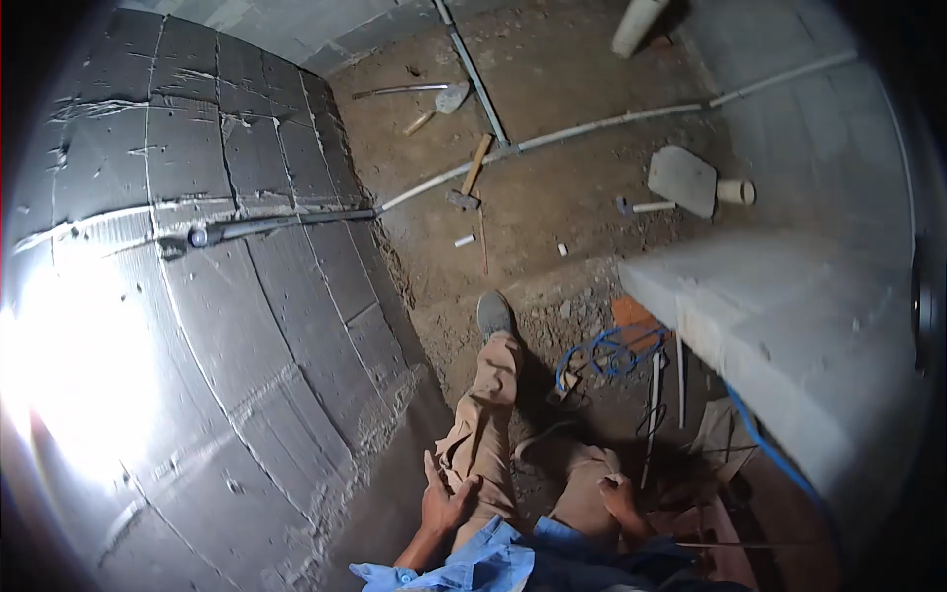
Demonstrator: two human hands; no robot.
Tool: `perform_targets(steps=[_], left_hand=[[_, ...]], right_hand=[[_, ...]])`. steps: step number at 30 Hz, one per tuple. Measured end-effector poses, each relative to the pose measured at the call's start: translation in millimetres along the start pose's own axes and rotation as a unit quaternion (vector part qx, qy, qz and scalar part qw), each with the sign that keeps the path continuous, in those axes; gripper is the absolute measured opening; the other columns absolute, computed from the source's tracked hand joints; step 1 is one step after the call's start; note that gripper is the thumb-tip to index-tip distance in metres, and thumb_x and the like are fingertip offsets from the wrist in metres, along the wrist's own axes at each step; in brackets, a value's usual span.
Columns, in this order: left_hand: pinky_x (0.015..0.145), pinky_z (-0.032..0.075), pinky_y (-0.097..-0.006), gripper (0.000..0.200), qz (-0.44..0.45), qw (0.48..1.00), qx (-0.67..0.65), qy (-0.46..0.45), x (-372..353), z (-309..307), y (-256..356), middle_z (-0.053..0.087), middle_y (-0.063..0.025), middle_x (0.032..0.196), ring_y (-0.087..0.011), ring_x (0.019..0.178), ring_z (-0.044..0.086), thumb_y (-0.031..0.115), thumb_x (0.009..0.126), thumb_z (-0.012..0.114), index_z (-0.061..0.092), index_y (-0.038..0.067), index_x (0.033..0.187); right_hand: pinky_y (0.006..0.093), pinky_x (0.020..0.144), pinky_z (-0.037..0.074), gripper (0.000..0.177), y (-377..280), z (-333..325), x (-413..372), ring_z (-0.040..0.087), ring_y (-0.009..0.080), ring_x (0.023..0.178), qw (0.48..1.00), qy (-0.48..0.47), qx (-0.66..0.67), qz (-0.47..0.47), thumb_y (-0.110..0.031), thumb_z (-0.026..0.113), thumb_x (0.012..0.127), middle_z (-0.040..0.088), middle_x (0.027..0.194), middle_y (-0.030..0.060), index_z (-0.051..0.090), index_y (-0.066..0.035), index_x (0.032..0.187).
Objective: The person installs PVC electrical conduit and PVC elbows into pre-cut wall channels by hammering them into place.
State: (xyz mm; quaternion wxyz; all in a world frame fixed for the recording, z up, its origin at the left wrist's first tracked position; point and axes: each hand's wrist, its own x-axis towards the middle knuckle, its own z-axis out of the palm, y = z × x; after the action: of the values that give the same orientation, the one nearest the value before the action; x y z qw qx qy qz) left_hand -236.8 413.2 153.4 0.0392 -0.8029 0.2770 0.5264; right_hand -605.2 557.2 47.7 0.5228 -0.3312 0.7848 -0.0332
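Observation:
Near the bottom of the head view, my left hand is beside my left thigh, its fingers spread and nothing in it. My right hand rests by my right knee with its fingers curled; whether anything is inside them is too small to tell. My trouser legs and one grey shoe are on the dirt floor. Beyond the shoe lie a short white pipe piece and a hammer with a wooden handle, its head near the long pipe.
A block wall stands at the left, a concrete ledge at the right. Blue hose coils by an orange brick. Farther off are a trowel, a flat grey slab and a second hammer.

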Motion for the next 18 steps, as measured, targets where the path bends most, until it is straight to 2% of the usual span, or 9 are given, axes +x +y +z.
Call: perform_targets(steps=[1, 3, 5, 8, 12, 14, 16, 17, 18], left_hand=[[0.105, 0.044, -0.0394, 0.106, -0.012, 1.0, 0.001, -0.019, 13.3, -10.7, 5.7, 0.057, -0.0304, 0.134, -0.0385, 0.125, 0.058, 0.052, 0.083, 0.073, 0.017, -0.002, 0.155], [0.105, 0.044, -0.0384, 0.098, -0.032, 0.997, -0.032, -0.062, 47.5, -26.4, 9.2, 0.056, -0.0281, 0.136, -0.036, 0.125, 0.057, 0.048, 0.084, 0.073, 0.025, -0.003, 0.153], [0.107, 0.042, -0.0363, 0.077, -0.084, 0.992, -0.015, -0.093, 61.6, -41.3, 38.7, 0.053, -0.022, 0.143, -0.0292, 0.129, 0.055, 0.039, 0.087, 0.073, 0.043, -0.003, 0.144], [0.109, 0.04, -0.0355, 0.081, -0.049, 0.991, -0.107, -0.069, 88.9, -39.5, 48.3, 0.051, -0.0225, 0.144, -0.0284, 0.132, 0.052, 0.039, 0.086, 0.075, 0.041, -0.005, 0.145], [0.113, 0.037, -0.0369, 0.096, -0.025, 0.999, 0.0, -0.036, 117.4, -64.2, 105.4, 0.045, -0.0271, 0.148, -0.0343, 0.138, 0.046, 0.051, 0.084, 0.072, 0.033, -0.008, 0.149], [0.113, 0.036, -0.0361, 0.093, -0.003, 0.999, -0.039, -0.018, 135.8, -78.3, 135.7, 0.043, -0.0272, 0.15, -0.0335, 0.139, 0.044, 0.045, 0.086, 0.072, 0.031, -0.007, 0.15], [0.112, 0.037, -0.0354, 0.088, 0.012, 0.989, -0.15, -0.011, 170.9, -89.7, 163.5, 0.045, -0.0272, 0.148, -0.0333, 0.138, 0.046, 0.039, 0.087, 0.073, 0.032, -0.007, 0.149], [0.109, 0.04, -0.0355, 0.079, 0.017, 0.989, -0.143, 0.017, 183.8, -96.7, 182.4, 0.052, -0.0272, 0.142, -0.0327, 0.134, 0.051, 0.032, 0.088, 0.073, 0.037, -0.007, 0.146], [0.109, 0.04, -0.0355, 0.079, 0.017, 0.988, -0.149, 0.022, 199.7, -99.5, 195.5, 0.052, -0.0272, 0.142, -0.0327, 0.134, 0.051, 0.032, 0.088, 0.073, 0.037, -0.007, 0.146]], right_hand=[[0.0356, 0.066, 0.052, 0.02, -25.5, -4.0, 22.7, 0.064, 0.0196, 0.068, 1.0, 0.002, -0.009, -0.005, -0.018, 0.072, 0.086, 0.068, 0.076, 0.0102, 0.067, 0.0, 0.089], [0.0281, 0.056, 0.047, 0.021, -74.0, -16.0, 68.5, 0.058, 0.0113, 0.063, 0.971, -0.023, 0.203, 0.123, -0.022, 0.068, 0.094, 0.062, 0.072, 0.0028, 0.065, -0.002, 0.097], [0.0215, 0.053, 0.042, 0.021, -167.2, -40.1, 107.3, 0.055, 0.0064, 0.062, 0.967, -0.013, 0.25, 0.038, -0.024, 0.064, 0.097, 0.059, 0.075, -0.0015, 0.062, -0.004, 0.105], [0.0219, 0.054, 0.044, 0.022, -281.5, -79.0, 148.9, 0.055, 0.0068, 0.063, 0.985, 0.036, 0.163, -0.04, -0.019, 0.064, 0.097, 0.06, 0.078, 0.001, 0.061, -0.001, 0.109], [0.0227, 0.055, 0.045, 0.022, -331.2, -114.4, 197.4, 0.056, 0.0072, 0.064, 0.982, 0.051, 0.162, -0.079, -0.019, 0.064, 0.097, 0.06, 0.079, 0.0016, 0.061, 0.0, 0.108], [0.0223, 0.058, 0.046, 0.02, -323.2, -123.7, 220.5, 0.056, 0.0074, 0.066, 0.977, -0.008, 0.197, -0.076, -0.018, 0.064, 0.097, 0.061, 0.08, 0.0022, 0.061, -0.001, 0.108], [0.0235, 0.059, 0.047, 0.018, -198.5, -153.2, 272.7, 0.056, 0.0074, 0.066, 0.989, -0.012, 0.131, -0.066, -0.018, 0.064, 0.097, 0.062, 0.078, 0.0023, 0.062, -0.003, 0.107], [0.0256, 0.06, 0.048, 0.017, -135.6, -156.7, 300.4, 0.057, 0.0084, 0.066, 0.941, 0.054, -0.159, -0.294, -0.018, 0.064, 0.096, 0.063, 0.077, 0.0031, 0.064, -0.004, 0.105], [0.0278, 0.061, 0.048, 0.016, -122.1, -128.5, 347.7, 0.058, 0.0094, 0.065, 0.759, 0.115, -0.424, -0.48, -0.019, 0.065, 0.095, 0.063, 0.075, 0.0039, 0.065, -0.004, 0.103]])
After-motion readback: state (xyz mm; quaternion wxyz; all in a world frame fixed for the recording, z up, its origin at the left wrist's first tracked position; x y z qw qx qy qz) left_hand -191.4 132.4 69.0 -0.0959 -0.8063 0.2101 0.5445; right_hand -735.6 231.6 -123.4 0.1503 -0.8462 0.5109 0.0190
